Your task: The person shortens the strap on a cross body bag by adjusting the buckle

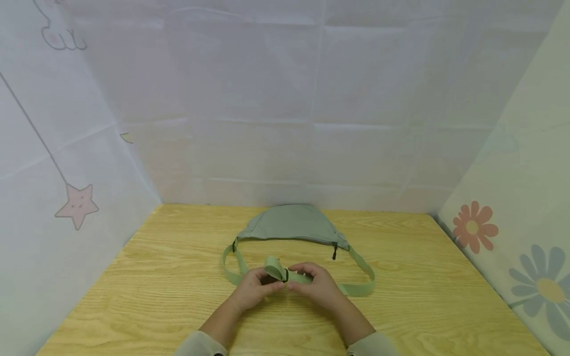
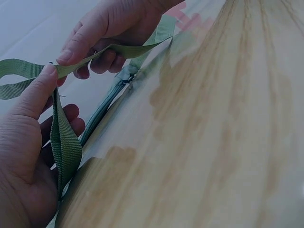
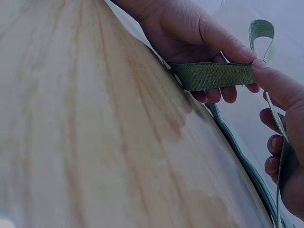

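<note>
A grey-green waist bag [image 1: 291, 222] lies on the wooden table, its light green webbing strap [image 1: 359, 289] looping toward the person. My left hand [image 1: 253, 291] and right hand [image 1: 319, 288] meet at the strap's middle, both pinching it beside a small black slider buckle [image 1: 286, 275]. A loop of webbing [image 1: 273, 267] stands up from the buckle. In the left wrist view, thumb and fingers of the left hand [image 2: 23, 147] pinch the strap where the loop begins. Webbing runs through the right hand [image 3: 294, 118] in the right wrist view. Fingers partly hide the buckle.
A black zipper pull [image 1: 335, 253] hangs from the bag's right end. Another black strap adjuster [image 1: 234, 245] sits at its left end. Pale cloth walls [image 1: 285, 109] with printed stars and flowers enclose the table [image 1: 169, 277] at the back and both sides.
</note>
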`<act>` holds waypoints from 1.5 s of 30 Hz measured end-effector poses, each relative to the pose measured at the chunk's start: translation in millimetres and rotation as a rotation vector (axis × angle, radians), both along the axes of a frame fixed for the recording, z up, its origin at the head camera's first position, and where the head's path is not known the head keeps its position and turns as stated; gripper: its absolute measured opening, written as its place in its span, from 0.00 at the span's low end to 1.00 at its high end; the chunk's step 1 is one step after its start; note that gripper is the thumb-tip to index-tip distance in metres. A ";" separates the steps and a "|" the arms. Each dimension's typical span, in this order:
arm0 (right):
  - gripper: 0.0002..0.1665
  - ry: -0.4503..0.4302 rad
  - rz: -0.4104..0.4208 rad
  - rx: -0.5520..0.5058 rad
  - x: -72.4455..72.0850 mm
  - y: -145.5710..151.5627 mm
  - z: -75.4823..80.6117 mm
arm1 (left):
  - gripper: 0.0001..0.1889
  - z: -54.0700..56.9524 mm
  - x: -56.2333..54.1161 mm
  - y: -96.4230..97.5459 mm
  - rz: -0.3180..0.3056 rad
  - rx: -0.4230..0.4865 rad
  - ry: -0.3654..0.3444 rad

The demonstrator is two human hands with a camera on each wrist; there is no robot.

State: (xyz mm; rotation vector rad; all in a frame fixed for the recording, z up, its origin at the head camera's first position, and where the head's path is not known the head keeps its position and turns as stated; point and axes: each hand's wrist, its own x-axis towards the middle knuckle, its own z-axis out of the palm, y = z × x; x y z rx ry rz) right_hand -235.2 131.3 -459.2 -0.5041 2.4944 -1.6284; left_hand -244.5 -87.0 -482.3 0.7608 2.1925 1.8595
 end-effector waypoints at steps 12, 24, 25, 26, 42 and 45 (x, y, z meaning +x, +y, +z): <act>0.27 0.082 0.036 0.113 -0.5 5.9 -1.7 | 0.16 0.8 0.8 -2.0 0.000 0.008 -0.018; 0.28 0.155 0.039 0.208 0.4 21.0 -8.0 | 0.17 3.8 2.1 -1.5 0.023 -0.002 -0.022; 0.28 0.167 0.036 0.216 0.7 22.5 -8.4 | 0.17 3.5 1.9 -1.6 0.025 -0.006 -0.023; 0.28 0.173 0.030 0.220 0.9 23.8 -8.7 | 0.17 3.4 1.8 -1.8 0.029 -0.009 -0.024; 0.20 0.037 -0.087 0.095 2.0 29.4 -5.8 | 0.15 2.2 0.4 -2.2 0.050 -0.013 0.018; 0.19 0.018 -0.089 0.068 1.0 29.1 -6.4 | 0.16 2.4 0.3 -2.0 0.053 -0.015 0.008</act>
